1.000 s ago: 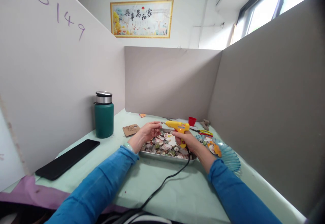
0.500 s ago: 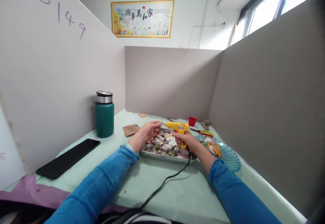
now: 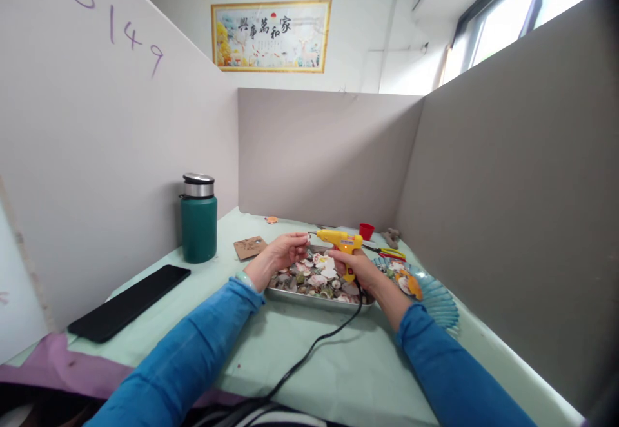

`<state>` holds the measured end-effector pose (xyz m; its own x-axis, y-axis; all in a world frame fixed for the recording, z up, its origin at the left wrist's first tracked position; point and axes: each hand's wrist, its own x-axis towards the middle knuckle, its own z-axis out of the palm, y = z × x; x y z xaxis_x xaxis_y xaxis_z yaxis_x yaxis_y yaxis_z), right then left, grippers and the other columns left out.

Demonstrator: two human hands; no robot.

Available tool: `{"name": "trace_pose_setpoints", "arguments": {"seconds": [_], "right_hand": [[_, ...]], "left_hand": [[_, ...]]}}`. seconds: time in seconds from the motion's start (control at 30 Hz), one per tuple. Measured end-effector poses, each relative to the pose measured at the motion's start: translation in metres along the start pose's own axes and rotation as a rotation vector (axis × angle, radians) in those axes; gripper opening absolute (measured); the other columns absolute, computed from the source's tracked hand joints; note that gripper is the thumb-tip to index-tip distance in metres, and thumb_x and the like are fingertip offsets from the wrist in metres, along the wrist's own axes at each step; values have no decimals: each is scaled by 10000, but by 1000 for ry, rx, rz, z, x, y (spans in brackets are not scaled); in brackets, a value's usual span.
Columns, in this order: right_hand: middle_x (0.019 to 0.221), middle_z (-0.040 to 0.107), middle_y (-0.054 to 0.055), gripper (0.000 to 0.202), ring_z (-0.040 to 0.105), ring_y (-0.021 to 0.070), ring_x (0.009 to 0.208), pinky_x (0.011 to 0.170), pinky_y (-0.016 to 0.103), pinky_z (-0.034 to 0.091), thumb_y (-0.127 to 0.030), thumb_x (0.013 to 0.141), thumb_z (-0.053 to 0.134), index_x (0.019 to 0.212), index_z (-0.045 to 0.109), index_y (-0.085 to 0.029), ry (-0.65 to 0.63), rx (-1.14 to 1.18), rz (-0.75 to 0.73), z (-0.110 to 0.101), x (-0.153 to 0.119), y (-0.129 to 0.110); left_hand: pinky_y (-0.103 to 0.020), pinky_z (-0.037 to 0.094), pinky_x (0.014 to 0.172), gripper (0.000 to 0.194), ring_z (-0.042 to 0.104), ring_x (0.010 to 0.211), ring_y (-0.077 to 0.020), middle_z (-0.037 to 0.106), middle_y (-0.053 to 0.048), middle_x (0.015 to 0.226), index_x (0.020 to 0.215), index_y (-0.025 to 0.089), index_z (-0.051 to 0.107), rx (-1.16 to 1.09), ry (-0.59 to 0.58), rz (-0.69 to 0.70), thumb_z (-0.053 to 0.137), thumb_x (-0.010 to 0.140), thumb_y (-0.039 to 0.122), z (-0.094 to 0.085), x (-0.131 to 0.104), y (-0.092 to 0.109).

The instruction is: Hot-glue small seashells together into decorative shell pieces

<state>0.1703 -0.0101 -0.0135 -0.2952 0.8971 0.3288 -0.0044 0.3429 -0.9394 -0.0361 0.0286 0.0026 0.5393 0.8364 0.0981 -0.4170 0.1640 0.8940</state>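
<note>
My right hand [image 3: 356, 266] is wrapped round the handle of a yellow hot glue gun [image 3: 341, 241], its nozzle aimed left. My left hand [image 3: 289, 249] pinches a small whitish piece [image 3: 309, 238] close by the nozzle tip; its kind is too small to make out. Both hands are above a metal tray [image 3: 314, 301] full of mixed seashells [image 3: 318, 280]. From the gun's handle a black cord [image 3: 314, 347] runs down over the green cloth to the table's near edge.
A green bottle [image 3: 198, 227] and a black phone-like slab [image 3: 130, 302] stand and lie at left. Behind my left hand is a brown card [image 3: 249, 247]. To the right are a blue scalloped plate [image 3: 438, 298] with shells, pliers [image 3: 393, 253] and a red cup [image 3: 366, 231]. Grey partitions surround the table.
The glue gun's nozzle has risen slightly and the gun has shifted a touch to the right. My left hand's fingertips have moved slightly, still pinching the small piece.
</note>
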Motion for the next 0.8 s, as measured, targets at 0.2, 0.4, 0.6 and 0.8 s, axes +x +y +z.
{"name": "trace_pose_setpoints", "arguments": {"seconds": [0.2,0.4,0.6,0.8], "right_hand": [[429,415,-59,259,339,66,393,416,216,281,-370,725,619,605,490,-180,-42,-13,7,0,-2,-2],[434,423,-52,282,350,69,400,429,227,297,-383,722,618,581,489,-176,-48,-21,4,-1,-2,0],[424,413,-57,245,343,68,390,422,223,285,-358,731,614,610,506,-175,-49,-3,0,0,-2,-2],[424,416,-54,264,344,66,391,423,217,300,-379,725,614,604,496,-176,-19,-15,-7,1,-3,-5]], "left_hand": [[-198,386,484,193,489,463,-59,543,17,587,805,117,568,-40,60,18,690,657,103,2,0,1],[-206,414,514,163,521,495,-73,547,20,592,792,133,540,-69,91,43,668,691,118,0,1,0],[-198,398,503,189,511,485,-65,547,21,596,800,128,538,-74,62,34,679,676,109,0,0,1],[-192,341,463,212,475,456,-49,527,27,593,795,116,546,-49,-22,14,705,656,136,3,-4,3]]}}
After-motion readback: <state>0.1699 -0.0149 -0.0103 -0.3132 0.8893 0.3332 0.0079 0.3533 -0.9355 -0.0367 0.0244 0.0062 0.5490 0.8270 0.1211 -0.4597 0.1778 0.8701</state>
